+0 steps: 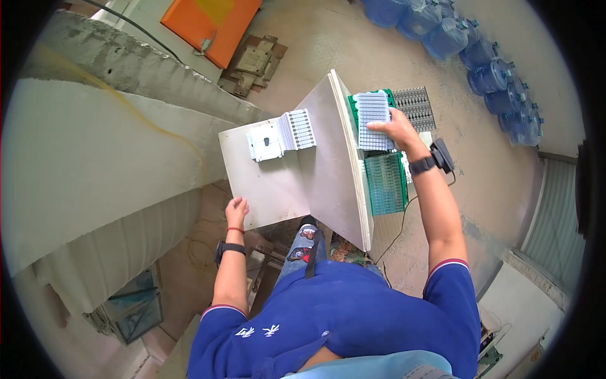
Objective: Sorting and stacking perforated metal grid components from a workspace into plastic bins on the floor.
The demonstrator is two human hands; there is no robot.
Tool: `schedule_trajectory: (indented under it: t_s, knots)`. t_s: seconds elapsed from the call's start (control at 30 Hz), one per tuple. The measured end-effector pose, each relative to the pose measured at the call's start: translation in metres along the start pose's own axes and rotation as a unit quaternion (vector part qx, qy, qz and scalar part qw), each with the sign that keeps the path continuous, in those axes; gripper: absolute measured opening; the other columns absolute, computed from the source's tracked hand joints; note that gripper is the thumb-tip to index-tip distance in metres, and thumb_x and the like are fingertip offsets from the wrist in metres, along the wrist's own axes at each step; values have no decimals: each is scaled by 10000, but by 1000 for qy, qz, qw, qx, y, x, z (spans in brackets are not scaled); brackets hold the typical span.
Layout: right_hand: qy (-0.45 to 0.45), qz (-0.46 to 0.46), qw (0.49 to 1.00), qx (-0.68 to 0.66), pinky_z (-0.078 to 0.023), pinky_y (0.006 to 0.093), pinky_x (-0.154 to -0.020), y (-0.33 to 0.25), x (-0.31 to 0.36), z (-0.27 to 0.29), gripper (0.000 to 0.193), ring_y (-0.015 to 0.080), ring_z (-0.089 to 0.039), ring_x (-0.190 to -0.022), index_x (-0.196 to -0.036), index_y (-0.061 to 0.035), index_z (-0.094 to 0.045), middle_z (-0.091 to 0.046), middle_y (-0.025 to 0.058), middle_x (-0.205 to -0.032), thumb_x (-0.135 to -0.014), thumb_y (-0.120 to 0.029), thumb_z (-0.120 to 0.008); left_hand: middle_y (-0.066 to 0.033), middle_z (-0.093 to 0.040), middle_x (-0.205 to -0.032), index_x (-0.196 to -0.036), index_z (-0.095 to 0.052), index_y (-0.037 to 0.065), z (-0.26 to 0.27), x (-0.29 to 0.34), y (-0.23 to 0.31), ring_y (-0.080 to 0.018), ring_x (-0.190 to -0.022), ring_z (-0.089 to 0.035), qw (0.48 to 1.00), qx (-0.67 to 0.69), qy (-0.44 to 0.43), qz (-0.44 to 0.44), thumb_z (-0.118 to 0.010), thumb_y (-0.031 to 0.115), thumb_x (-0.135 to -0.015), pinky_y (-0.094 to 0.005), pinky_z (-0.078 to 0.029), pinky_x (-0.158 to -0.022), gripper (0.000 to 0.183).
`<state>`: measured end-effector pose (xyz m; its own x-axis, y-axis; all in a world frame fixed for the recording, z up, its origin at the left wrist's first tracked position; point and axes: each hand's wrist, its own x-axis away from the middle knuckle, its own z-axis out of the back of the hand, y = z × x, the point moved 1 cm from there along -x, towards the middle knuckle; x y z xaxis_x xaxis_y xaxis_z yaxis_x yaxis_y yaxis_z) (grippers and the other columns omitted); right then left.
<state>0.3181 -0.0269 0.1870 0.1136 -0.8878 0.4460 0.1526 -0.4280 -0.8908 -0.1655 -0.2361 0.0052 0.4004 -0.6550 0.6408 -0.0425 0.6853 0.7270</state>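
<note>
My right hand (399, 131) is closed on a pale ribbed tray (374, 112), its thumb across the top face. Beneath that tray lies a green tray (386, 183) with rows of small parts, on the right of an upright white panel (338, 151). My left hand (237, 209), fingers curled, is beside the left edge of a flat white board (271, 196); nothing shows in it. On that board lie a white plate (266, 140) with a dark mark and a row of thin, pale strips (301, 129) with dark dots.
A dark gridded panel (415, 107) lies beyond the trays. Several blue water jugs (492, 78) line the far right. At the back left are an orange box (208, 25) and wooden pieces (252, 63). A thin cable (398, 232) hangs near the trays.
</note>
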Motion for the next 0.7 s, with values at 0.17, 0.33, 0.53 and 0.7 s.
schedule_trajectory:
  t_s: [0.17, 0.33, 0.53, 0.7]
  knots:
    - [165, 25, 910, 379, -451, 397, -851, 36, -27, -20, 735, 382, -551, -1003, -1146, 114, -450, -544, 298, -1084, -656, -325, -779, -110, -588, -972, -1104, -516, -42, 9, 43, -13, -187, -755, -607, 998, 42, 10, 51, -627, 128, -823, -294, -523, -654, 347]
    - [266, 154, 868, 390, -376, 432, -938, 24, 4, -40, 817, 415, -427, -1123, -1203, 132, -367, -431, 334, -1189, -681, -362, -756, -117, -592, -960, -1111, -512, -52, 4, 59, -15, -188, -747, -613, 999, 31, -3, 43, -623, 132, -825, -293, -523, -633, 358]
    - [295, 224, 878, 303, -369, 421, -940, 31, 66, -30, 713, 371, -425, -1126, -1239, 23, -395, -450, 232, -1191, -670, -206, -759, -130, -599, -946, -1108, -512, -69, -14, 68, -3, -200, -754, -631, 999, 27, -35, 27, -622, 139, -824, -287, -532, -648, 369]
    - [260, 211, 837, 432, -363, 425, -953, 38, 87, -33, 760, 354, -427, -1136, -1228, -32, -421, -424, 190, -1244, -567, -106, -788, -142, -605, -970, -1113, -520, -67, -29, 74, 4, -198, -768, -638, 998, -19, -67, 7, -610, 133, -832, -269, -530, -644, 357]
